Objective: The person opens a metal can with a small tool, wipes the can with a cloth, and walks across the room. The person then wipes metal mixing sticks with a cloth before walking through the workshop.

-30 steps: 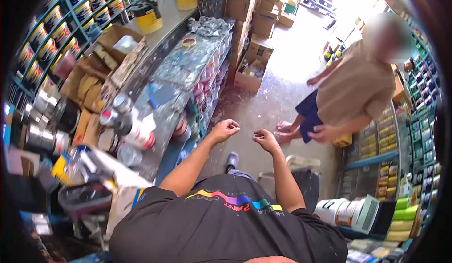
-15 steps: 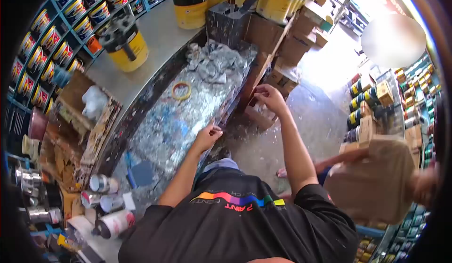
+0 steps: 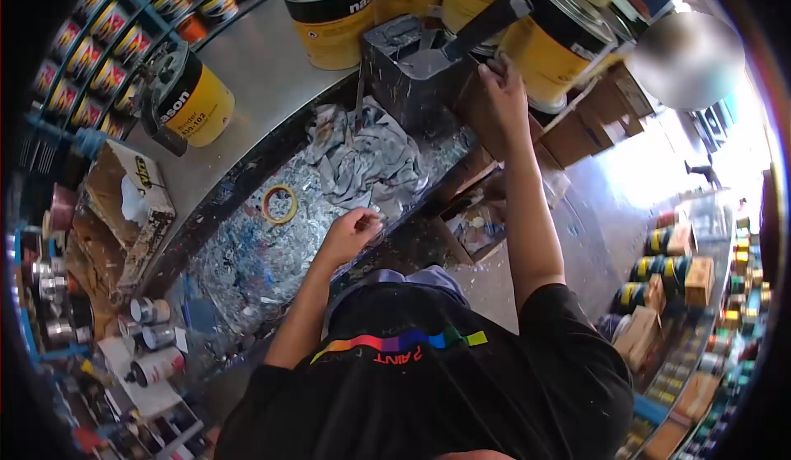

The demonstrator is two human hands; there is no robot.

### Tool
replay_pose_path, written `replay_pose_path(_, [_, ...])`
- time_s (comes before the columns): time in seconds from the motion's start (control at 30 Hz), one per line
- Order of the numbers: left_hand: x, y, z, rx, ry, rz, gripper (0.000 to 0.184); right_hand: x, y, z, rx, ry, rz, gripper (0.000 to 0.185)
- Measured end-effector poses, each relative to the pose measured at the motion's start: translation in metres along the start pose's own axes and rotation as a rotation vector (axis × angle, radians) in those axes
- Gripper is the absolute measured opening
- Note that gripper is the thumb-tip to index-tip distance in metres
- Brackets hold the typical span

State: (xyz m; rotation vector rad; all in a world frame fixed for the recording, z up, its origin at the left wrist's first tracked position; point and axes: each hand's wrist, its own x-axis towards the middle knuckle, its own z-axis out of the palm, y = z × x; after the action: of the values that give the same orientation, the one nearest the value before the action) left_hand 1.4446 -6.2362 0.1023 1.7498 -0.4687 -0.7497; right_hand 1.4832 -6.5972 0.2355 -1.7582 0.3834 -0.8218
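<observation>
My left hand point(image 3: 351, 236) hovers above the paint-stained bench point(image 3: 239, 262), fingers loosely curled and apart, with nothing visible in them. Just beyond it lies a crumpled grey rag point(image 3: 362, 159), and to its left a roll of masking tape point(image 3: 279, 204). My right hand point(image 3: 506, 93) reaches forward beside a dark, paint-spattered box point(image 3: 416, 69). Its fingers are bent together around something small and dark that I cannot make out. A black-handled tool point(image 3: 486, 25) slants out of the box's top, close to those fingers. A yellow nason can point(image 3: 548, 56) stands just right of the hand.
More yellow cans point(image 3: 329, 28) line the metal counter, and another can point(image 3: 194, 102) has a dark attachment on top. Cardboard boxes point(image 3: 597, 118) stand at the right. Shelves of paint tins point(image 3: 111, 23) rise at the left.
My right hand has moved forward to the dark box and yellow can. My view has shifted forward, bringing the counter closer. The person with the brown sleeve at the right is gone from view.
</observation>
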Motion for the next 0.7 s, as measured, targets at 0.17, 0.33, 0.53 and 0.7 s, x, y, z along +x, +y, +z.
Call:
replay_pose_path(0.17, [-0.004,-0.024,0.034,-0.161,0.203,-0.026,0.019,0.057,0.013,0.011,-0.222,-0.038,-0.072,0.042])
replay_pose_path(0.33, [-0.003,-0.004,0.072,-0.122,0.305,-0.103,0.02,0.081,0.008,0.015,-0.291,-0.084,-0.221,0.037])
replay_pose_path(0.53, [0.017,0.01,0.092,-0.077,0.39,-0.095,0.022,0.115,-0.022,0.022,-0.167,-0.287,-0.347,0.037])
replay_pose_path(0.7, [0.039,0.02,0.092,-0.016,0.359,-0.035,0.023,0.146,-0.045,0.026,-0.086,-0.256,-0.607,0.029])
